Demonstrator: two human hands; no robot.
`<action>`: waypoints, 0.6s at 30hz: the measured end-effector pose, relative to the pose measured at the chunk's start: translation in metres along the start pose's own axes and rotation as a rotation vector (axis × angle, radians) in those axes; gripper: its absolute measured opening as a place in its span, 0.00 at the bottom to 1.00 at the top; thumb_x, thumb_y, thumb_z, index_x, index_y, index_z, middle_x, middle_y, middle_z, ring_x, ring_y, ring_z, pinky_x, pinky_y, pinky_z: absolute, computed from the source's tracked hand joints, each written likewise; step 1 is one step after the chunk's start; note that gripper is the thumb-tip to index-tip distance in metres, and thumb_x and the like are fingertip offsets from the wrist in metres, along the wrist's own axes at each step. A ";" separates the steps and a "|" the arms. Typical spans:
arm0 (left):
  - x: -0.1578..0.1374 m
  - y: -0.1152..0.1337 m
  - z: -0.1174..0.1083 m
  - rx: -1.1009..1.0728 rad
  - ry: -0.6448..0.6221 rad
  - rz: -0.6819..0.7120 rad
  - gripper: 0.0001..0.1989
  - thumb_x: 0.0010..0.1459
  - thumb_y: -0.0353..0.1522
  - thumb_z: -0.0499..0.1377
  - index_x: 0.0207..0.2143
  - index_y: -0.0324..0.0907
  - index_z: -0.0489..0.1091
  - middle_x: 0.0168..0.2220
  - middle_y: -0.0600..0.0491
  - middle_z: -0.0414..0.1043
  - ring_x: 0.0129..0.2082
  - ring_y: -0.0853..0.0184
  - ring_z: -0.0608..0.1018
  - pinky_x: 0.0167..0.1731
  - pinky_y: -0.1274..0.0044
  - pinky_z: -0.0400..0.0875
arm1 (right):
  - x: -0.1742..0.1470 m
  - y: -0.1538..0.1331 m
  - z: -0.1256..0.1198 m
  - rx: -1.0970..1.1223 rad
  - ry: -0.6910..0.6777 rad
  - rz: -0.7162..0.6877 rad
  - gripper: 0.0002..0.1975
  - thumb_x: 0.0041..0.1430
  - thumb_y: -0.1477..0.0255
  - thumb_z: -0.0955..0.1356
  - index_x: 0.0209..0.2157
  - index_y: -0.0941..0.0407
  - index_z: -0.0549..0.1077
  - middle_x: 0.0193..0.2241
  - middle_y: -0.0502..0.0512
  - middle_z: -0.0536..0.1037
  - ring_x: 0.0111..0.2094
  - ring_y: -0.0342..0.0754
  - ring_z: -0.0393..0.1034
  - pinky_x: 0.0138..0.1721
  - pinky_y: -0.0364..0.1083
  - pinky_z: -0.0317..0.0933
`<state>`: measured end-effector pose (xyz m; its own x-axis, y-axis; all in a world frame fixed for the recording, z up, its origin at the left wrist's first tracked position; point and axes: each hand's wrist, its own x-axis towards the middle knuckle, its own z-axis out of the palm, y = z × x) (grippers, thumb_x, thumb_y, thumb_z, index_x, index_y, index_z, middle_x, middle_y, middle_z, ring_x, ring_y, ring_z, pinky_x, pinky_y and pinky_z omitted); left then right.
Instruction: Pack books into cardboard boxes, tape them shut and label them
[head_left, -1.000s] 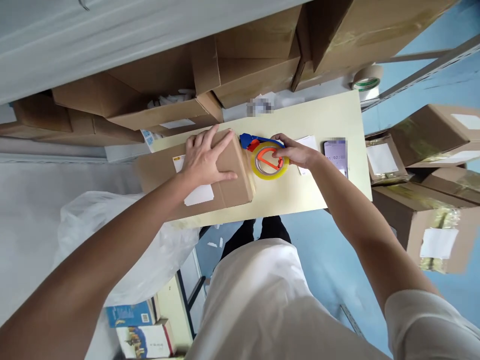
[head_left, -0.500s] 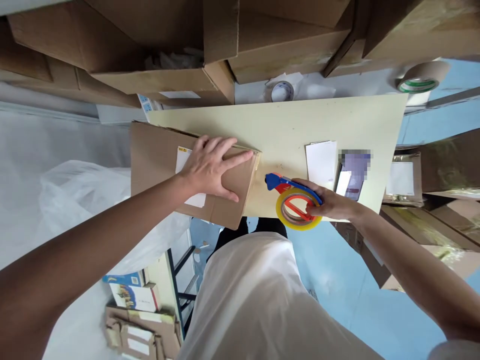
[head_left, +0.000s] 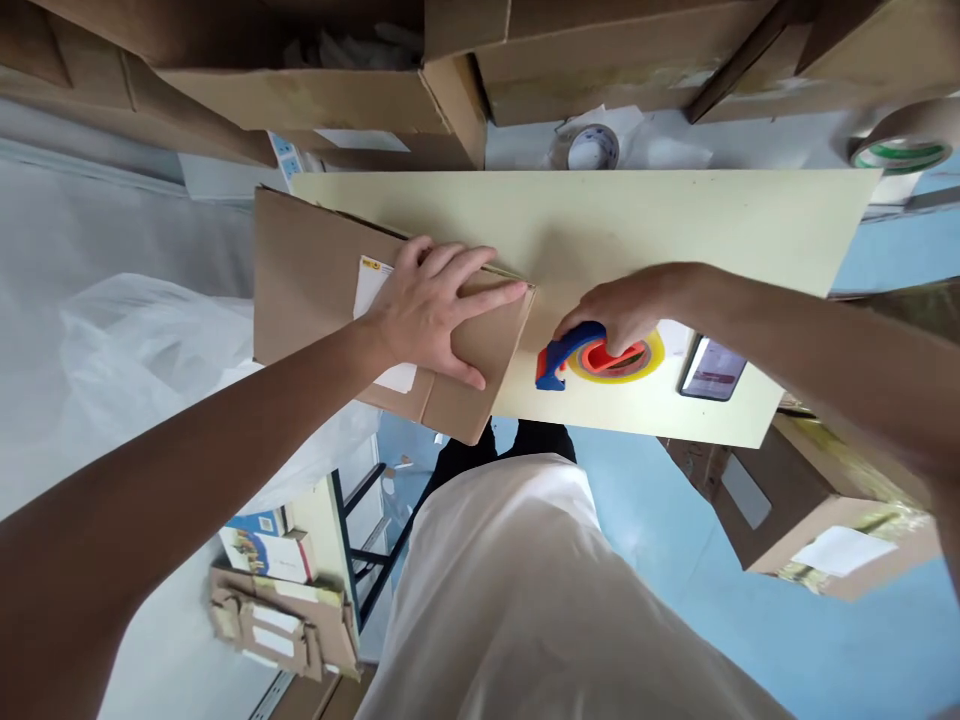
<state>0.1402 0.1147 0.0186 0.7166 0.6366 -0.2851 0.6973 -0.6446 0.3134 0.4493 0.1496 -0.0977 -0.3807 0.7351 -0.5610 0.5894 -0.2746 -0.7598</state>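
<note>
A brown cardboard box (head_left: 315, 290) with a white label (head_left: 372, 284) lies at an angle on the left part of the cream tabletop (head_left: 697, 230). On its upper face my left hand (head_left: 442, 310) rests with fingers spread, partly over the label. My right hand (head_left: 615, 310) is wrapped round a blue and red tape dispenser (head_left: 574, 347) carrying a yellow-edged roll of tape. The dispenser is to the right of the box, apart from it, over the table. My right hand and the roll partly hide a white paper (head_left: 675, 336).
A phone (head_left: 712, 368) lies near the table's right front edge. Behind the table stand large open cartons (head_left: 360, 100) and tape rolls (head_left: 592, 148). Taped boxes (head_left: 795, 500) sit at the lower right, flattened cardboard (head_left: 277, 625) at the lower left, with translucent plastic (head_left: 150, 330) to the left.
My right hand has turned over the tape dispenser, which now points differently and sits slightly higher in view. My left hand stays on the box. The view has shifted a little.
</note>
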 end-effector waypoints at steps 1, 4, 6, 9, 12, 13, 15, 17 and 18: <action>0.000 0.001 -0.001 -0.005 0.001 -0.006 0.48 0.39 0.63 0.55 0.61 0.56 0.58 0.65 0.48 0.51 0.58 0.44 0.58 0.56 0.54 0.44 | -0.011 -0.005 -0.003 -0.052 -0.143 -0.007 0.24 0.44 0.67 0.74 0.46 0.46 0.75 0.38 0.51 0.79 0.43 0.59 0.72 0.43 0.55 0.64; 0.000 0.005 -0.006 -0.035 -0.003 -0.028 0.48 0.39 0.61 0.58 0.61 0.56 0.58 0.65 0.49 0.50 0.60 0.44 0.57 0.57 0.54 0.43 | -0.057 -0.027 -0.022 -0.184 -0.480 -0.062 0.27 0.39 0.65 0.76 0.46 0.44 0.76 0.38 0.50 0.79 0.41 0.59 0.73 0.40 0.53 0.65; 0.001 0.010 -0.011 -0.055 0.001 -0.029 0.50 0.36 0.60 0.62 0.62 0.55 0.57 0.67 0.47 0.47 0.61 0.43 0.55 0.57 0.55 0.42 | -0.091 -0.043 -0.034 -0.222 -0.471 -0.073 0.30 0.38 0.63 0.76 0.48 0.43 0.75 0.40 0.50 0.79 0.40 0.59 0.73 0.39 0.53 0.66; 0.003 0.020 -0.021 -0.050 0.037 -0.059 0.54 0.35 0.57 0.65 0.64 0.51 0.54 0.69 0.42 0.40 0.63 0.42 0.51 0.58 0.56 0.43 | -0.140 -0.063 -0.040 -0.218 -0.298 -0.088 0.32 0.42 0.61 0.74 0.53 0.41 0.71 0.46 0.50 0.77 0.41 0.59 0.73 0.40 0.54 0.68; -0.009 0.024 -0.031 0.000 0.097 -0.179 0.57 0.38 0.58 0.64 0.66 0.47 0.48 0.69 0.39 0.32 0.66 0.40 0.45 0.59 0.54 0.42 | -0.189 -0.080 -0.038 -0.185 -0.084 -0.117 0.34 0.47 0.60 0.72 0.58 0.41 0.66 0.47 0.52 0.76 0.42 0.60 0.73 0.41 0.58 0.69; -0.018 0.022 -0.035 0.022 0.120 -0.245 0.57 0.40 0.58 0.62 0.67 0.46 0.46 0.69 0.38 0.30 0.66 0.39 0.42 0.59 0.53 0.41 | -0.205 -0.085 -0.036 -0.172 -0.007 -0.126 0.35 0.47 0.61 0.72 0.58 0.40 0.65 0.46 0.53 0.76 0.41 0.61 0.73 0.40 0.59 0.69; -0.043 0.013 -0.040 0.059 0.173 -0.415 0.55 0.43 0.58 0.60 0.67 0.45 0.42 0.69 0.37 0.27 0.67 0.38 0.38 0.58 0.49 0.39 | -0.239 -0.099 -0.031 -0.166 0.134 -0.155 0.36 0.47 0.61 0.72 0.60 0.39 0.63 0.45 0.54 0.75 0.39 0.61 0.73 0.39 0.61 0.69; -0.072 -0.002 -0.042 0.057 0.228 -0.612 0.54 0.46 0.58 0.57 0.68 0.46 0.40 0.69 0.38 0.24 0.67 0.37 0.36 0.57 0.46 0.41 | -0.272 -0.116 -0.023 -0.195 0.251 -0.214 0.38 0.47 0.63 0.72 0.60 0.37 0.60 0.48 0.54 0.73 0.41 0.61 0.72 0.40 0.61 0.69; -0.086 -0.010 -0.042 0.022 0.239 -0.705 0.54 0.46 0.59 0.56 0.68 0.46 0.39 0.69 0.37 0.23 0.67 0.37 0.36 0.56 0.46 0.45 | -0.285 -0.125 -0.019 -0.215 0.297 -0.252 0.38 0.48 0.64 0.72 0.61 0.37 0.59 0.50 0.55 0.71 0.43 0.61 0.71 0.40 0.61 0.69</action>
<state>0.0706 0.0844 0.0779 0.0779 0.9753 -0.2066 0.9924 -0.0560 0.1097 0.4973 -0.0142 0.1637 -0.3288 0.9173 -0.2248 0.6512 0.0478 -0.7574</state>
